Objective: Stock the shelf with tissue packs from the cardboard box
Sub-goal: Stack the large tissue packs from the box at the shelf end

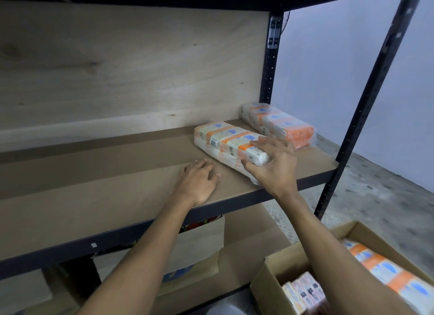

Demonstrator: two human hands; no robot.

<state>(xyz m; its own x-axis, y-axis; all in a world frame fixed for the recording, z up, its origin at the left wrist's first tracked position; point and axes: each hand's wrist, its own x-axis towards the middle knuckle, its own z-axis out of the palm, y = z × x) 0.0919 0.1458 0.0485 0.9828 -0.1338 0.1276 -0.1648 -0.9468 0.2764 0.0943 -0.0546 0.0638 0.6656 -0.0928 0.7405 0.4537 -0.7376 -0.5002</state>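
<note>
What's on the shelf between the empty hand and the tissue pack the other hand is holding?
Nothing. In the head view, only bare brown shelf board lies between the flat left hand and the white-and-orange plastic-wrapped tissue pack gripped by the right hand.

- Near tissue pack (231,145) is gripped at its front end by right hand (273,166), lying flat on shelf board (105,185).
- Left hand (199,182) is laid flat on the board, just beside that pack.
- Second pack (279,124) is seen at the back right corner.
- Cardboard box (265,289), lower right, is stocked with more packs (387,272).
</note>
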